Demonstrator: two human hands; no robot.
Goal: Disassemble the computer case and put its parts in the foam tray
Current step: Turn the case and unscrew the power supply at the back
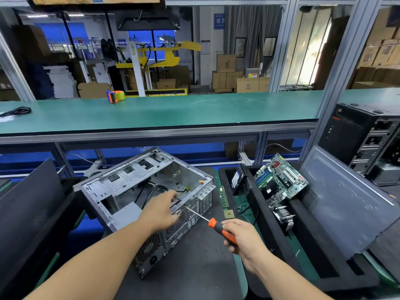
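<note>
Computer case [138, 191] lies open on the bench, beside the foam tray [268, 230]. Left hand [161, 210] rests on its rear edge, fingertips hidden. Right hand [244, 237] grips an orange screwdriver [218, 227].

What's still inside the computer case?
Inside the open computer case: black cables, a grey power supply at the near corner, and empty drive bays. The left hand covers part of the rear wall; what lies beneath it is hidden.
</note>
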